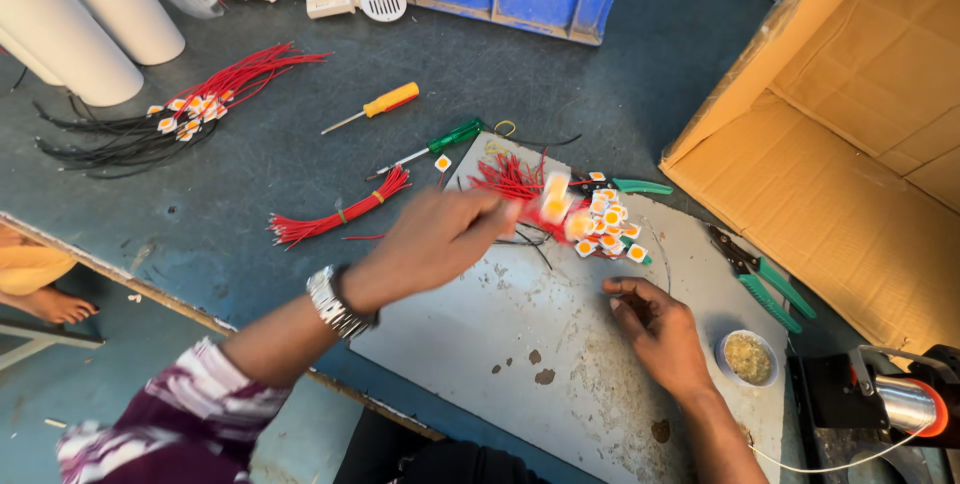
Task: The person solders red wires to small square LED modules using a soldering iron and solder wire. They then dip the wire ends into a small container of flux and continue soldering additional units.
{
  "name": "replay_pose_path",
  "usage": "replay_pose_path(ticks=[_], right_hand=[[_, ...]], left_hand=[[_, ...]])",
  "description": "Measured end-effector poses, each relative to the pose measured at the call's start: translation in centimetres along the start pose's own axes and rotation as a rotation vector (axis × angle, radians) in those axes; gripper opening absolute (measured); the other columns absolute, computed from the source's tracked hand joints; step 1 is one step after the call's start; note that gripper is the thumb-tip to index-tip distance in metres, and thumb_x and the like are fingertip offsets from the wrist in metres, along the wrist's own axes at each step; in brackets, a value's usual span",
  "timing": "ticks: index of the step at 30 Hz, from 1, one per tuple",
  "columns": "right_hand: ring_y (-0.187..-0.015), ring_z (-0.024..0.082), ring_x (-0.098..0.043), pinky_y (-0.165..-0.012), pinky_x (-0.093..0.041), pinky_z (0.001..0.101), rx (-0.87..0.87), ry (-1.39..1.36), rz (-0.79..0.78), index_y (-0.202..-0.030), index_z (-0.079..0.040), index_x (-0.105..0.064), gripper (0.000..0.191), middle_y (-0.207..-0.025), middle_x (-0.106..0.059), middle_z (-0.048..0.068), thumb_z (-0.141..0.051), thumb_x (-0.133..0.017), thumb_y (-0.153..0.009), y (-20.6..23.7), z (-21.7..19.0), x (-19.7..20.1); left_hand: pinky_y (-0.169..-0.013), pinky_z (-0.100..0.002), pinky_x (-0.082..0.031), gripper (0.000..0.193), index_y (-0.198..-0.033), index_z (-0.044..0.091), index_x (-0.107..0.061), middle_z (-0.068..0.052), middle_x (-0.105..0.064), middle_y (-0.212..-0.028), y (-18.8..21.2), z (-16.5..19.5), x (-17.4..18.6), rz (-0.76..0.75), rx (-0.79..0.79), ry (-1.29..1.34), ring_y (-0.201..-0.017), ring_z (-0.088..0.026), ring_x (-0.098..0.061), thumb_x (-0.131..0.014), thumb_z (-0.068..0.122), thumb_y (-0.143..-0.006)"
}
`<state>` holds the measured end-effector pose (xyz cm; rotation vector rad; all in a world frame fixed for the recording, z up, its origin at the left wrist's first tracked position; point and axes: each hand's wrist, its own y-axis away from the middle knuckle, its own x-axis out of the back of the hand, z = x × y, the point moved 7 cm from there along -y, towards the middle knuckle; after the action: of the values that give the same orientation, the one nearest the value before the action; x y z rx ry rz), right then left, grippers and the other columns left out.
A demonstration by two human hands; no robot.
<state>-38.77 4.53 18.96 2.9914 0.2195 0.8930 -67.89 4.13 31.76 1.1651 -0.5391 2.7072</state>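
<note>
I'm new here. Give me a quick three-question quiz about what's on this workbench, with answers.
1. True or false: the left hand is stretched toward the pile of small square chips with red wires.
2. Which tool has a yellow handle? A) pliers B) screwdriver C) hammer
3. What does the right hand rest on?

Key
1. True; its fingers blur beside the pile.
2. B, the yellow screwdriver lying on the grey table; the pliers have green grips.
3. The pale stained board, near a small white cup.

Head camera looks steeply down, seemingly close
</note>
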Motion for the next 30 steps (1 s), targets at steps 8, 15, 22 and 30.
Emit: replay_pose_path(ticks=[8,15,22,30], right_hand=[[-0.090,0.012,-0.071,-0.069,-0.057,0.0279,0.309,0.018,0.255,-0.112,-0.003,-0.070,0.022,-0.122,-0.073,0.007,-0.004,-0.066,-0.091,1.4,-3.4,3.1],[-0.096,0.015,-0.072,-0.076,-0.058,0.0267,0.376,0.037,0.351,-0.109,-0.002,-0.070,0.017,-0.124,-0.072,0.008,-0.002,-0.067,-0.092,1.9,-3.4,5.1],[-0.095,0.014,-0.072,-0.069,-0.057,0.0276,0.300,-0.022,0.312,-0.110,-0.003,-0.070,0.019,-0.122,-0.072,0.006,-0.003,-0.067,-0.091,0.9,-2.6,4.8],[-0.102,0.016,-0.073,-0.082,-0.059,0.0303,0.296,0.026,0.252,-0.112,-0.004,-0.073,0.023,-0.122,-0.073,0.007,-0.004,-0.067,-0.090,0.1,-2.5,2.5]], left_hand=[[-0.058,-0.044,-0.050,0.030,-0.089,0.011,-0.058,-0.006,-0.063,-0.073,-7.7,6.8,-3.0,0.417,-0.677,-0.399,-0.064,-0.029,-0.065,-0.062,0.036,-0.105],[-0.078,-0.047,-0.054,0.030,-0.093,0.012,-0.063,-0.008,-0.067,-0.088,-10.8,1.6,-12.0,0.206,-0.804,-0.544,-0.087,-0.029,-0.070,-0.061,0.042,-0.091],[-0.076,-0.047,-0.053,0.016,-0.104,0.007,-0.070,-0.014,-0.070,-0.096,-8.4,-6.6,-3.7,0.336,-0.267,-0.224,-0.088,-0.036,-0.069,-0.065,0.020,-0.097],[-0.078,-0.046,-0.055,0.024,-0.092,0.003,-0.078,-0.018,-0.073,-0.092,-1.6,-15.3,-0.3,0.128,0.296,-0.244,-0.086,-0.035,-0.072,-0.073,0.026,-0.084]])
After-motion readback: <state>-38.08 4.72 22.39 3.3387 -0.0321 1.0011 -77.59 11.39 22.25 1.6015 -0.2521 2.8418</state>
